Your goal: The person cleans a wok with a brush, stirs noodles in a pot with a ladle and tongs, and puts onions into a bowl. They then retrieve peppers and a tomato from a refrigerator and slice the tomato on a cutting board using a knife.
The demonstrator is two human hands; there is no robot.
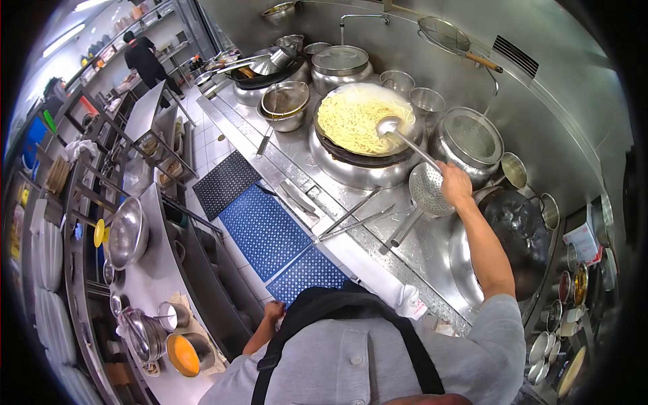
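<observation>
My right hand [455, 183] is closed round the long handle of a metal ladle [389, 125]. The ladle's bowl rests on pale yellow noodles [358, 121], which fill a wok on a round steel burner [344, 167]. Below my right forearm's left side lies a perforated skimmer [429, 189], its handle pointing toward the counter's front edge. My left hand [274, 311] hangs low beside my body, over the floor side; its fingers look curled, and what they hold, if anything, is too small to tell.
A dark wok [516, 233] sits at the right. Lidded pots [472, 137] and a strainer on a bowl [285, 99] surround the noodles. Metal tongs [358, 221] lie near the front edge. Behind, at the left, stand a side counter [145, 277] and a person [142, 61] far off.
</observation>
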